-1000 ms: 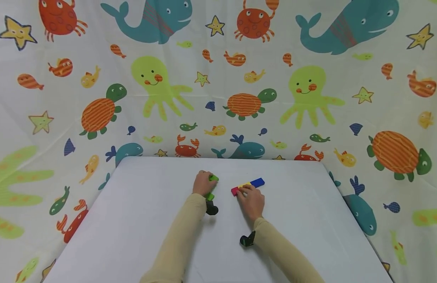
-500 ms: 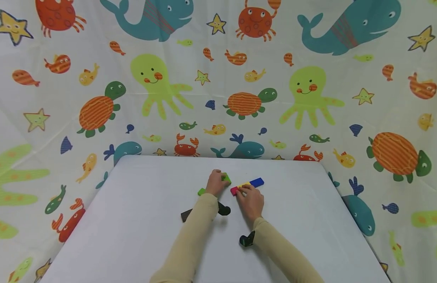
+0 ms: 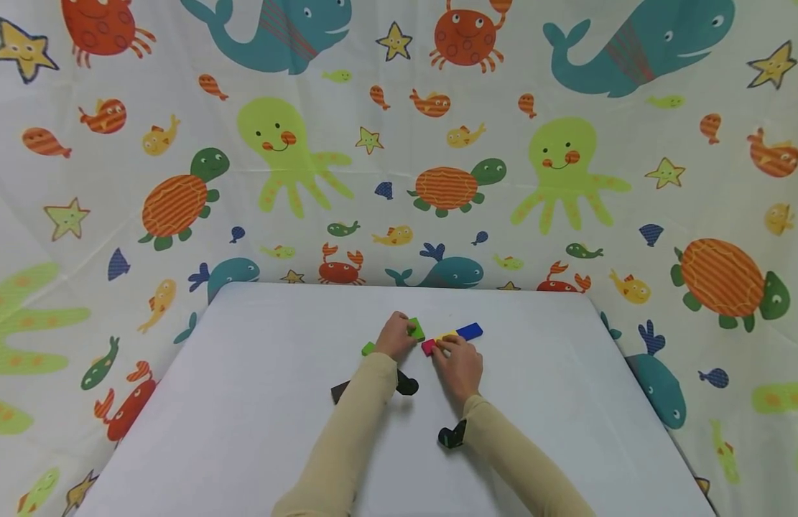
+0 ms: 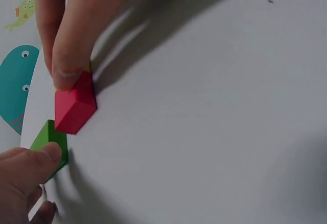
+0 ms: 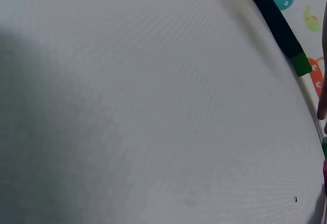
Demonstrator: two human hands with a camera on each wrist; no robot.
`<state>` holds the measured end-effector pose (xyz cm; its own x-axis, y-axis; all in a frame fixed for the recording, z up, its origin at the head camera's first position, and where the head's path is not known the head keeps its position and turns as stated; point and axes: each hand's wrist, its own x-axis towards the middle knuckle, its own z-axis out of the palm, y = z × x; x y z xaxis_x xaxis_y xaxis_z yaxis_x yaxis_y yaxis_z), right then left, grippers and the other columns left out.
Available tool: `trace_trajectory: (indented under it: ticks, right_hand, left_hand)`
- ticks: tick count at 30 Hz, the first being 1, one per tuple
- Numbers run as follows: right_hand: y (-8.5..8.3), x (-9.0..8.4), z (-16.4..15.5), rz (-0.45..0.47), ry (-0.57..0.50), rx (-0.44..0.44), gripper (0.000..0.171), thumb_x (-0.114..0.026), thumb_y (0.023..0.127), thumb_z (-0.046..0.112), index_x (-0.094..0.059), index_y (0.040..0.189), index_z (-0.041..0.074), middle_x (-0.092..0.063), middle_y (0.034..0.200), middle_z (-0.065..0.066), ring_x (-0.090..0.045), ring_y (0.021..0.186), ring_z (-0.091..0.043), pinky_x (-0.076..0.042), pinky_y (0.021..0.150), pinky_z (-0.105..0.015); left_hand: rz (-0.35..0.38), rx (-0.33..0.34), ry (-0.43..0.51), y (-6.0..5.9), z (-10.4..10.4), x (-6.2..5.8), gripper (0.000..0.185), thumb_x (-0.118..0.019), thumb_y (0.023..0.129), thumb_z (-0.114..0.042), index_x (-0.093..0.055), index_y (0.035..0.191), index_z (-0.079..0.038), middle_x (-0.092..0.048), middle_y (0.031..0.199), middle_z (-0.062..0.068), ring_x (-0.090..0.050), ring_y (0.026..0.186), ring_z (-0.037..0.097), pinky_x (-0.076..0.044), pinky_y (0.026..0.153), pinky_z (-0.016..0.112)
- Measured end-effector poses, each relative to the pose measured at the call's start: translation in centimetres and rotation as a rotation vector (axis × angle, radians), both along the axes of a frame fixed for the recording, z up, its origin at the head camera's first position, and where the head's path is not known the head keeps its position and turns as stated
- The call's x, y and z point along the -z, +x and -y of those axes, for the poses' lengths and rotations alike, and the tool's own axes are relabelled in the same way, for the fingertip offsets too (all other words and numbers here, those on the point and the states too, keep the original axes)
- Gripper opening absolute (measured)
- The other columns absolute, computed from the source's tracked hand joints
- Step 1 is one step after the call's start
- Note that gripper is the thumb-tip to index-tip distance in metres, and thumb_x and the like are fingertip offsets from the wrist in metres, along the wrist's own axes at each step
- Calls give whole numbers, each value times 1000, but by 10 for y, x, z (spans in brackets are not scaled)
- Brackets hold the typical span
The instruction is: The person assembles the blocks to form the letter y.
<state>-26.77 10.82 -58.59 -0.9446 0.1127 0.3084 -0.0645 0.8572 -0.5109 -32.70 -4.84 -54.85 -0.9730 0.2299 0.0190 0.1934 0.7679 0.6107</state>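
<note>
My left hand [image 3: 396, 337] pinches a green triangular block [image 3: 416, 329], with its thumb on the block's face in the left wrist view. Just to the right, a row of blocks lies on the table: a red triangular block [image 3: 427, 347], a yellow block [image 3: 447, 335] and a blue block [image 3: 470, 331]. The fingers of my right hand [image 3: 462, 368] hold the yellow block close to its join with the red one and partly cover it. In the left wrist view, the green block [image 4: 43, 141] is next to the near end of the red block [image 4: 76, 106]; contact is unclear.
Left of my left hand lie another green block [image 3: 368, 349] and a dark block [image 3: 339, 390], partly hidden by the forearm. The right wrist view shows a long dark shape [image 5: 273, 19] with a green end. A patterned sheet [image 3: 399, 143] hangs behind the white table [image 3: 256, 402].
My left hand has moved right with the green block, closer to the red block. The other green block and the dark block now show on the left. My right hand stays in place.
</note>
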Motion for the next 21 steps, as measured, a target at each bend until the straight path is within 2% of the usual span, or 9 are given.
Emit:
trace_trajectory:
  ticks: [4,9,21]
  right_hand:
    - [0,0,-1,9,2,-1,27,-71,90,37,-78,107,17,-68,114,-3,-61,102,-27,-47,84,-46]
    - [1,-1,-1,-5,6,3,27,-72,89,36,-78,106,16,-68,114,-3,-61,101,-27,-47,84,-47]
    - [1,-1,0,-23,10,-2,25,-72,89,35,-78,105,17,-69,113,-2,-62,102,-27,-46,84,-48]
  left_hand:
    - [0,-48,26,1,-4,3,31,-77,84,-10,-71,112,3,-53,120,17,-55,106,28,-47,97,40]
    - [-12,-91,86,1,-8,10,34,-78,83,-11,-71,113,3,-53,121,17,-55,109,29,-46,98,42]
    - [-46,-93,178,4,-13,10,34,-74,84,-5,-68,114,9,-52,126,23,-53,116,35,-43,102,45]
